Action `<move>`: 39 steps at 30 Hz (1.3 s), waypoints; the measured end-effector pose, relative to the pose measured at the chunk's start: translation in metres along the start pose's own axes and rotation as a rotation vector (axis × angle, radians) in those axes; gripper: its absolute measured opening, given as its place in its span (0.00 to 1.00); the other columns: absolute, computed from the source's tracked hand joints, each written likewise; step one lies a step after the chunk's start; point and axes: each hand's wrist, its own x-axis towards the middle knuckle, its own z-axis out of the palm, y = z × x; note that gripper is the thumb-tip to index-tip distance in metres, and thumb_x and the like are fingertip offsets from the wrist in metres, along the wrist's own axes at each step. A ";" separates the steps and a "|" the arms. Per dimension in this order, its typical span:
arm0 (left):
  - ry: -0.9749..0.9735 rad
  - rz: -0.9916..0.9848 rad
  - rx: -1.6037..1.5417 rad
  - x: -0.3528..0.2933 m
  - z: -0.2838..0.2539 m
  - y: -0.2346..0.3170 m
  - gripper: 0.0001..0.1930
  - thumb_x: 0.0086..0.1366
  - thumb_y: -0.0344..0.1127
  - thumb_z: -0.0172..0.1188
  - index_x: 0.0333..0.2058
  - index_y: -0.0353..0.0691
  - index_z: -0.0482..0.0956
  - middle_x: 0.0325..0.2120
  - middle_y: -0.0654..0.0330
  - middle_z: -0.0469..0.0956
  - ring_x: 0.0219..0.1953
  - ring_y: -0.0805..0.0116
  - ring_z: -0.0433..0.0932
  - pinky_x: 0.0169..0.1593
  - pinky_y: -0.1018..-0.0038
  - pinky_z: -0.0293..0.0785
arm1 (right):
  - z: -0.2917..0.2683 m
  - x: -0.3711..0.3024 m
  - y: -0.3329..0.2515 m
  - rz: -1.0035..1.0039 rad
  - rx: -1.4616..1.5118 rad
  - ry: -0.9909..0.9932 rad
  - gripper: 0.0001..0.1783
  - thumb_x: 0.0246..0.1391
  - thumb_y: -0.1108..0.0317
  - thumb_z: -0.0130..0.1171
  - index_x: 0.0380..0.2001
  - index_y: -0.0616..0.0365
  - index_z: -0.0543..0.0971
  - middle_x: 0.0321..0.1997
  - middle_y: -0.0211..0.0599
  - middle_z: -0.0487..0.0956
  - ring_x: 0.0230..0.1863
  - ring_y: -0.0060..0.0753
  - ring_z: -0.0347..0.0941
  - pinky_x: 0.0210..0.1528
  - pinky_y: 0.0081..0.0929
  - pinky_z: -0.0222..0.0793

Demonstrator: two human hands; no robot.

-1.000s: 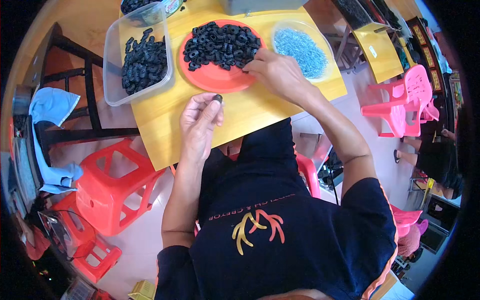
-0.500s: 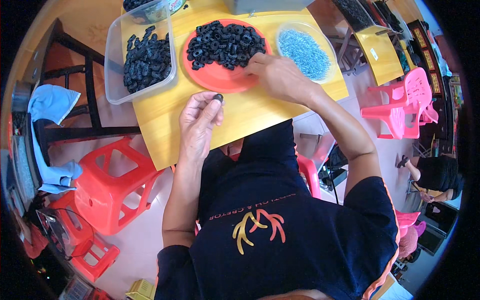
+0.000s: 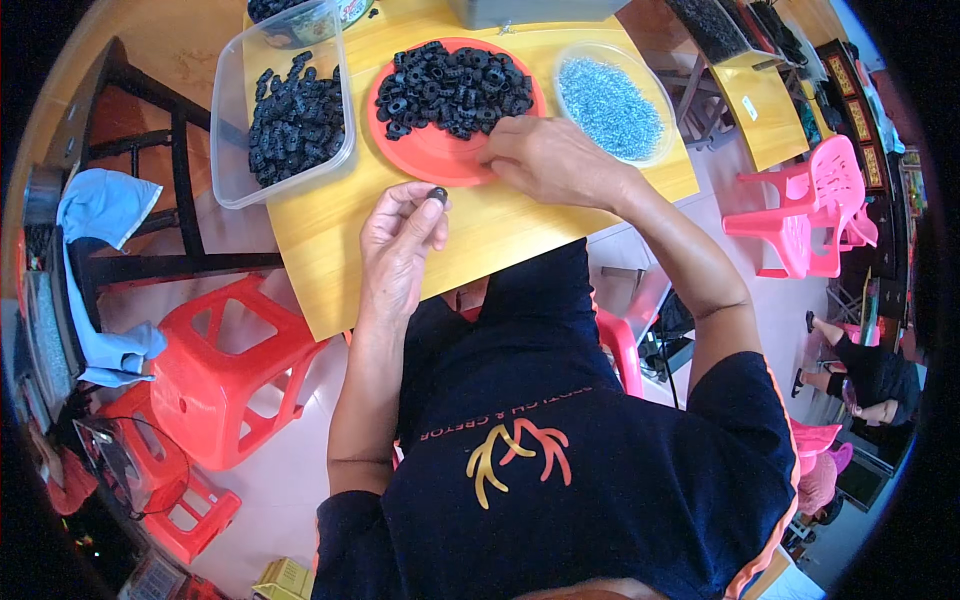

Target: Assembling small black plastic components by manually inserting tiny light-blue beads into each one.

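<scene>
Between thumb and fingertips, my left hand (image 3: 400,245) pinches a small black plastic part (image 3: 438,195) just in front of the plate. My right hand (image 3: 565,165) is over the right front rim of the round orange-red plate (image 3: 430,162), with fingers bent together; whatever they hold is hidden. A heap of black ring-like plastic parts (image 3: 455,85) covers the plate's far side. Right of it, a clear round tub (image 3: 660,155) contains many tiny pale-blue shiny pieces (image 3: 610,105). To the left, a clear rectangular box (image 3: 230,170) holds more black parts (image 3: 295,130).
Everything stands on a yellow wood-grain table (image 3: 330,270). A grey box (image 3: 540,10) sits at its far edge. Red stools (image 3: 215,370) are to the left, and pink chairs (image 3: 800,200) to the right. Another person (image 3: 870,365) is at the far right.
My right hand has drawn slightly left and nearer, away from the black heap towards the plate's front rim. My left hand stays nearly still. The other person has shifted posture.
</scene>
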 end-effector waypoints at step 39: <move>-0.066 0.129 0.112 -0.001 0.040 0.014 0.08 0.63 0.27 0.59 0.41 0.35 0.75 0.30 0.61 0.77 0.27 0.77 0.74 0.31 0.82 0.70 | 0.012 -0.030 -0.048 0.083 1.068 0.477 0.10 0.54 0.72 0.63 0.40 0.61 0.81 0.33 0.31 0.78 0.30 0.16 0.71 0.31 0.16 0.68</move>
